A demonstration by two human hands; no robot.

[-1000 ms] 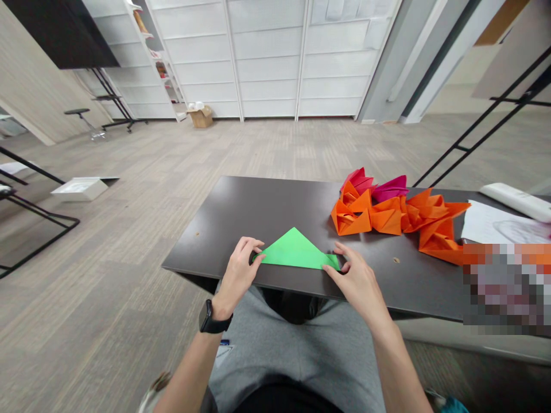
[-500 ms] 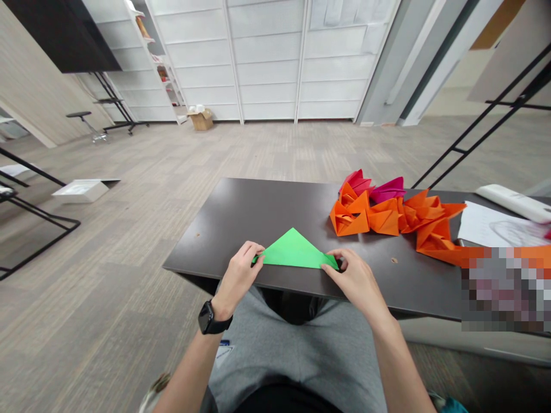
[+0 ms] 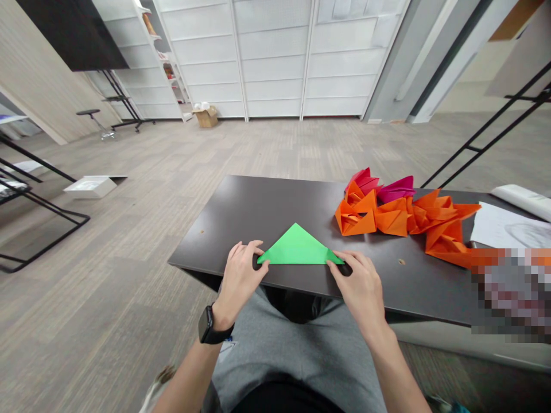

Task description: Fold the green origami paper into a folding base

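While held, green paper triangle (image 3: 297, 248) (folded)

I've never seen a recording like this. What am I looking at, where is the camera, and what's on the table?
This view comes from one camera worn on a person's head, looking forward and down, so the arms at the bottom are the wearer's own. The left hand, with a black watch, and the right hand each touch a bottom corner of a green paper triangle lying on a dark table. Whether they pinch it is hard to tell. Beyond it sit folded orange origami pieces and pink origami pieces, with a white paper sheet further right.
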